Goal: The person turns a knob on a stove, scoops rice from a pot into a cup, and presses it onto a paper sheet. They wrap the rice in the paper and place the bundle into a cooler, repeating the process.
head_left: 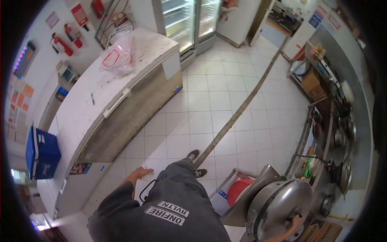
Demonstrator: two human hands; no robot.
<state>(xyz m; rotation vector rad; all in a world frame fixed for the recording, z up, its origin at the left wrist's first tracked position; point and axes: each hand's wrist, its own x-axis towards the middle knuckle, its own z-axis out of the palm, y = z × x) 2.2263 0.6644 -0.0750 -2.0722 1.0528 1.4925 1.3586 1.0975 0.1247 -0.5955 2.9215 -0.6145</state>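
One right hand (296,222) on one pot lid (287,201)

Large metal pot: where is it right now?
In the head view, the pot is at the lower right, with the right hand on its lid.

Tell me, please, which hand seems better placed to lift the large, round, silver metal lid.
Probably the right hand: it is at the dark handle on that lid. The left hand is well away from it, holding something pale.
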